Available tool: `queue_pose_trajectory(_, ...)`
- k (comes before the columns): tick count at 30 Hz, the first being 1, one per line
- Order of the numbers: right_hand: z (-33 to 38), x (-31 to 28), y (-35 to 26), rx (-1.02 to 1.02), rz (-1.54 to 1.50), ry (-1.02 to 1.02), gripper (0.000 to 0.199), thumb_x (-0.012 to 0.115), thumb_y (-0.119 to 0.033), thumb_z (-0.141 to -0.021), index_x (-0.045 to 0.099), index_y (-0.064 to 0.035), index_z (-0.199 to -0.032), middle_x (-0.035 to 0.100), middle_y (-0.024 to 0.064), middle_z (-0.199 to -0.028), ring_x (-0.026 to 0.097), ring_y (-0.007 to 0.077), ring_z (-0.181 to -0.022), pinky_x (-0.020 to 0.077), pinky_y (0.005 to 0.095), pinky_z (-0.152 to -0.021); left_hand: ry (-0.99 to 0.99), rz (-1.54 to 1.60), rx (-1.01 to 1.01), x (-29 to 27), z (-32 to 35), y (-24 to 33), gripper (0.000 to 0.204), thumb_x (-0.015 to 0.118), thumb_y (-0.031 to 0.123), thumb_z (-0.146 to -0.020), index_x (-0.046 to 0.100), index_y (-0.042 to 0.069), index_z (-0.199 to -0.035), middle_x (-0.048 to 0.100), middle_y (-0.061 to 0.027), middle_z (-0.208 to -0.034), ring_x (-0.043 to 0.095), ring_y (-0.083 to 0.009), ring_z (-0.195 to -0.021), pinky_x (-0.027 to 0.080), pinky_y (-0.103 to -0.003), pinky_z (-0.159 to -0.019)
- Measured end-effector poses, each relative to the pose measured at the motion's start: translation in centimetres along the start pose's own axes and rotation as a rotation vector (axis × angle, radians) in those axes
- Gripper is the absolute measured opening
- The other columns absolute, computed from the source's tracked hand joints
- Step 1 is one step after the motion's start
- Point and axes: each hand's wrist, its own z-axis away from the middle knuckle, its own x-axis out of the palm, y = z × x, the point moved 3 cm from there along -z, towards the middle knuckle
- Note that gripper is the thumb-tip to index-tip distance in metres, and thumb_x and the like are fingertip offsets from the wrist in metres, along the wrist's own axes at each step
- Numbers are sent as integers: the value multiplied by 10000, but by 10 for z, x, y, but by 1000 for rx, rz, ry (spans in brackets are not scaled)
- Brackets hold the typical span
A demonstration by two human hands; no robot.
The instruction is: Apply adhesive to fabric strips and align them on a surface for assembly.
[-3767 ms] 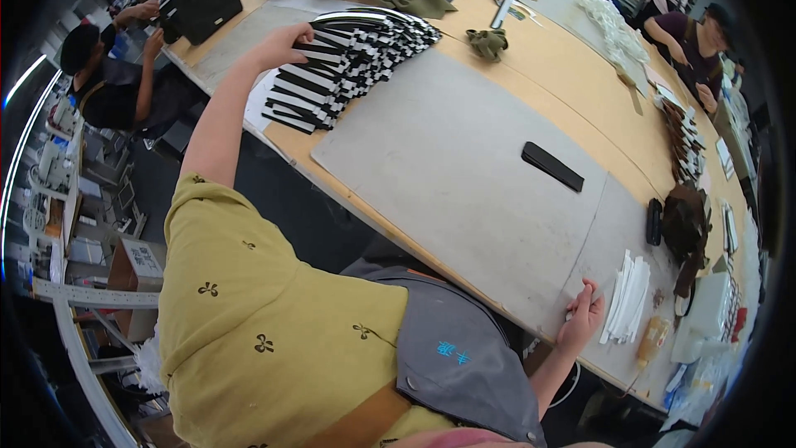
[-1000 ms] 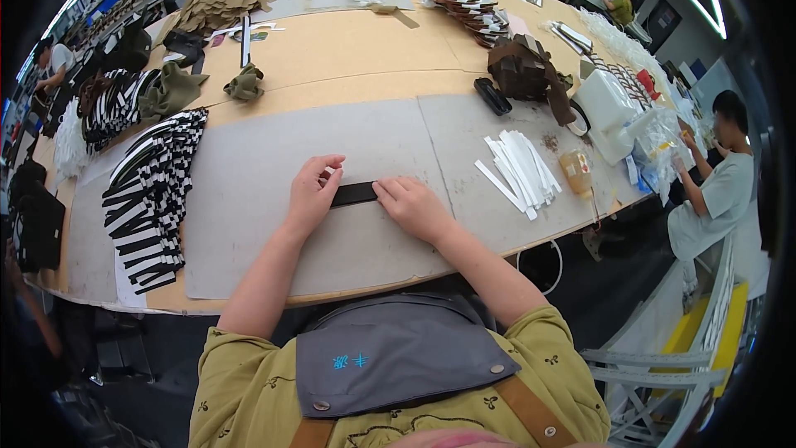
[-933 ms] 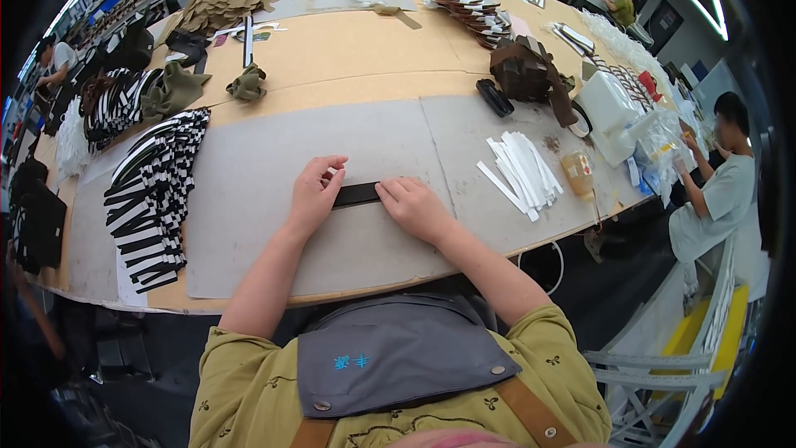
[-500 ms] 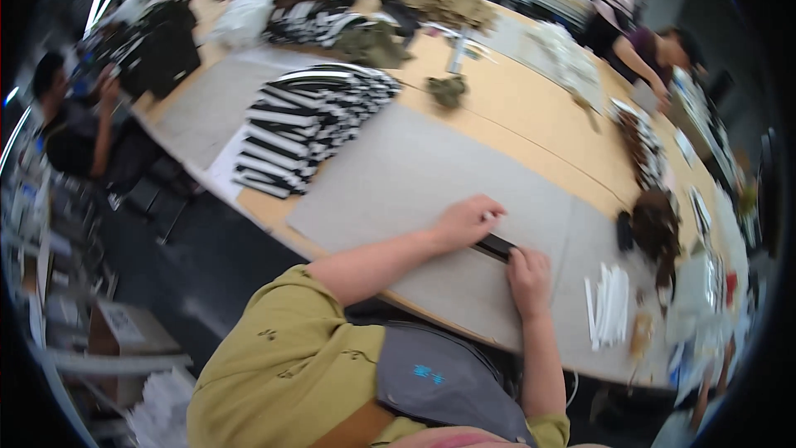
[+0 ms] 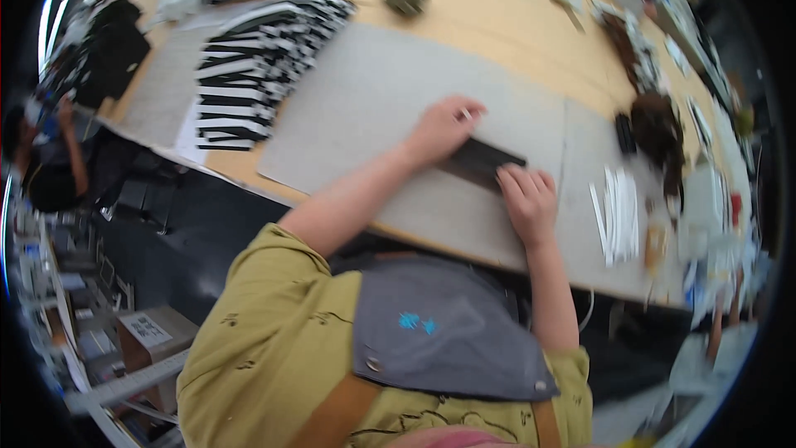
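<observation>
A small black rectangular piece [image 5: 481, 161] lies flat on the grey mat [image 5: 365, 108] that covers the wooden table. My left hand [image 5: 444, 129] presses on its left end, fingers curled. Flat on its right end rests my right hand [image 5: 528, 199], fingers together. Both forearms reach in from below, over a yellow-green sleeve and a grey apron.
A stack of black-and-white striped fabric [image 5: 249, 66] lies at the mat's left. White strips [image 5: 618, 216] sit to the right, beyond them dark items [image 5: 655, 129] and clutter. A person in dark clothes [image 5: 50, 166] sits at far left. A cardboard box [image 5: 153, 336] is on the floor.
The view has swung left and tilted, so the table now slants. Both hands stay on the black piece on the grey mat.
</observation>
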Motion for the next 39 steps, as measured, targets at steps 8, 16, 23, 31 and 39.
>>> queue_pose_trajectory(8, 27, -8, -13, -19, 4, -62, 180, 656, -112, -791, 672, -90, -968, 666, -8, -1006, 642, 141, -899, 484, 321, -861, -115, 33, -48, 3, 0, 3, 191, 649, 152, -963, 736, 93, -1122, 707, -45, -1066, 640, -149, -856, 537, -286, -802)
queue_pose_trajectory(16, 34, -25, -22, -89, -185, -118, 215, 725, -165, -858, 709, -111, -1066, 700, -1, -1062, 663, 164, -877, 506, 314, -803, -184, -56, -47, 7, 4, 8, 199, 653, 208, -967, 736, 118, -1124, 701, -29, -1058, 638, -149, -859, 530, -288, -814)
queue_pose_trajectory(23, 12, -4, 18, 267, -56, -90, 325, 730, -159, -854, 681, -47, -1154, 661, 74, -1162, 640, 252, -1056, 522, 393, -884, -321, -364, 210, -2, 15, 26, 469, 759, 221, -874, 636, 168, -1323, 671, -37, -1141, 627, -208, -1059, 504, -343, -943)
queue_pose_trajectory(31, 21, 14, 31, 152, 85, -124, 269, 654, -73, -832, 698, -9, -1090, 682, 84, -1115, 653, 253, -1041, 527, 372, -912, -412, -339, 166, 8, 11, 24, 495, 792, 209, -832, 661, 181, -1308, 693, -23, -1146, 615, -222, -1095, 496, -355, -959)
queue_pose_trajectory(39, 25, 12, 36, 123, 84, -79, 235, 653, -48, -790, 697, -3, -1016, 688, 85, -1062, 657, 241, -978, 524, 354, -893, -356, -304, 268, 13, 15, 22, 465, 752, 252, -881, 636, 166, -1323, 686, -63, -1127, 625, -248, -1086, 514, -365, -940)
